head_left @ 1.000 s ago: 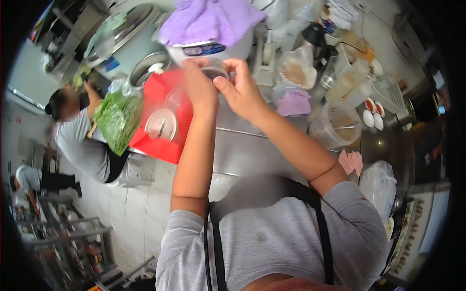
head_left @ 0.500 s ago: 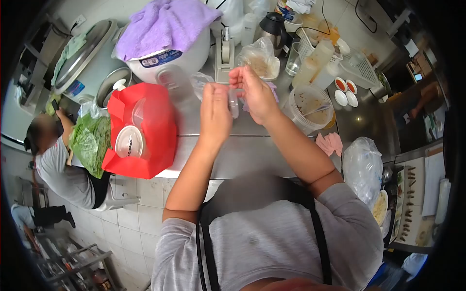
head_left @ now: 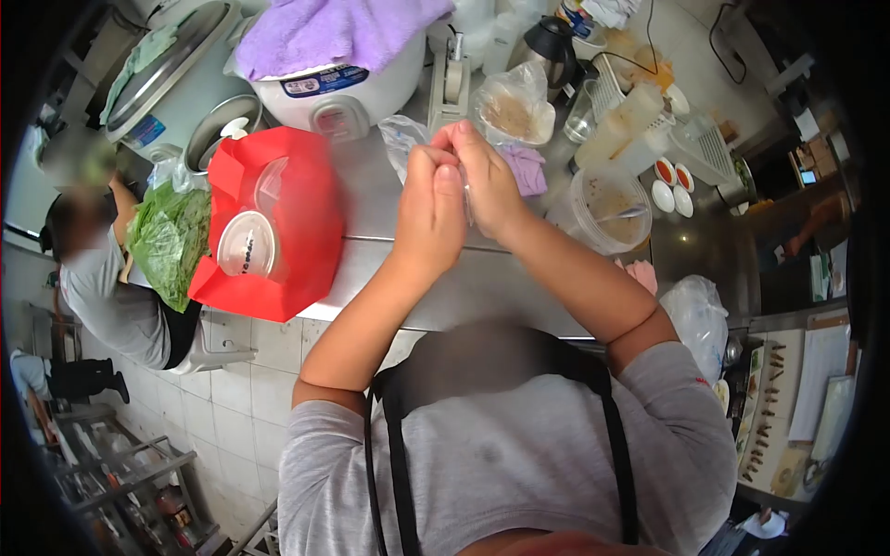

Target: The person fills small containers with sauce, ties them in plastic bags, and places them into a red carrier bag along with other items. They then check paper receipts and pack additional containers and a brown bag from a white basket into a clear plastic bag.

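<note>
Over the steel table, my left hand (head_left: 429, 208) and my right hand (head_left: 489, 181) are pressed together with curled fingers. A small clear plastic item (head_left: 468, 199), which looks like a little container, is clasped between them. Only a sliver of it shows beside my left fingers, and its contents are hidden. Just beyond my hands are a clear plastic bag (head_left: 400, 144) and a tape dispenser (head_left: 450, 88). To the left stands an open red bag (head_left: 311, 236) with a lidded round tub (head_left: 247, 243) in it.
A white cooker (head_left: 389, 97) under a purple towel (head_left: 338, 32) stands at the back. On the right are a clear tub with a spoon (head_left: 603, 208), a purple cloth (head_left: 522, 167) and small sauce dishes (head_left: 664, 170). A seated person (head_left: 120, 292) is at the left beside bagged greens (head_left: 167, 246).
My hands have closed together around the clear plastic item, which showed more between them before. The camera view has shifted slightly.
</note>
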The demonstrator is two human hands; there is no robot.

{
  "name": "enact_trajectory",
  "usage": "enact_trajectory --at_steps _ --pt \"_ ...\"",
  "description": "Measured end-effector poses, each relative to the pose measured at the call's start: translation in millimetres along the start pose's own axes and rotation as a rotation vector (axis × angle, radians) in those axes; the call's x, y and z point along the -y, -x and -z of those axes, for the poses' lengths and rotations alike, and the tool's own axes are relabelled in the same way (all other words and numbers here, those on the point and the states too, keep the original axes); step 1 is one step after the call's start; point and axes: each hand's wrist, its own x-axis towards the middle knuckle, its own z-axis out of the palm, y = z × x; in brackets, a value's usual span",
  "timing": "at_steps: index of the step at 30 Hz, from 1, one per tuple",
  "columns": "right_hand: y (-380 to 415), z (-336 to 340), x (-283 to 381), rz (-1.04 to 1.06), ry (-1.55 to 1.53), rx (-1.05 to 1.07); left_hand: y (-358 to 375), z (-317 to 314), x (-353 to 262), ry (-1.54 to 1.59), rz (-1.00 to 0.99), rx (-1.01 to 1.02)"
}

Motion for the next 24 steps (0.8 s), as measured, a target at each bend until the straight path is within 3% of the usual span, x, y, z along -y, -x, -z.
enact_trajectory --at_steps 3,5,6,7,9,12,13,16,19,22,24 --pt "-9 2 11 0.049 -0.039 0.279 -7 11 6 0.189 0.209 -0.048" --pt "-11 15 8 0.091 0.134 0.440 -7 22 13 0.298 0.436 -0.020" --pt "-13 18 6 0.111 0.221 0.524 -6 24 15 0.301 0.456 -0.012" --pt "-12 16 7 0.199 0.284 0.510 -5 28 16 0.303 0.477 -0.002" --pt "-5 9 -2 0.169 0.196 0.442 -2 30 17 0.344 0.554 -0.019" --pt "8 0 -10 0.025 0.087 0.278 7 24 25 0.329 0.431 -0.084" --pt "12 -2 -11 -0.036 0.055 0.211 10 21 34 0.187 0.334 -0.102" --pt "16 -2 -23 0.020 0.168 0.222 10 22 47 0.014 0.165 -0.155" --pt "13 0 -34 -0.042 0.220 0.204 3 24 49 -0.033 0.209 -0.168" --pt "0 -1 -41 0.135 0.327 0.174 -10 22 57 -0.079 0.180 -0.163" --pt "-3 -2 -40 0.120 0.329 0.142 -13 23 61 -0.117 0.169 -0.152"
